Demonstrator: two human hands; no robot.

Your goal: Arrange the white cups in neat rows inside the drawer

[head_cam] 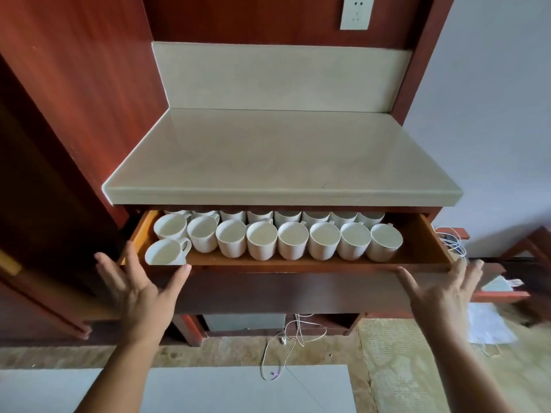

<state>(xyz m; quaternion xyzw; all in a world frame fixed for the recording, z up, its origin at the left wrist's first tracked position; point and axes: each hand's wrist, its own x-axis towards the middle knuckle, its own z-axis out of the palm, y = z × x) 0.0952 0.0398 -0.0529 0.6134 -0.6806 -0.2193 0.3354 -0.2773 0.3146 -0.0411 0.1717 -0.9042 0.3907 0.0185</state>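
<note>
I see my left hand and right hand, fingers apart and empty, at the near front of the drawer holding rows of white cups.

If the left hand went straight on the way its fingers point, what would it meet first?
The left hand would probably meet the drawer front near its left corner; the lone cup sits just behind. Depth is unclear.

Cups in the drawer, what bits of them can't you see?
Head view:
- Back row of cups: only the fronts show; the countertop hides their tops, and any rows behind.
- Front-left cup: its base is hidden by the drawer front wall.
- Middle-row cups: handles point backward, so only slivers show behind the bodies.
</note>
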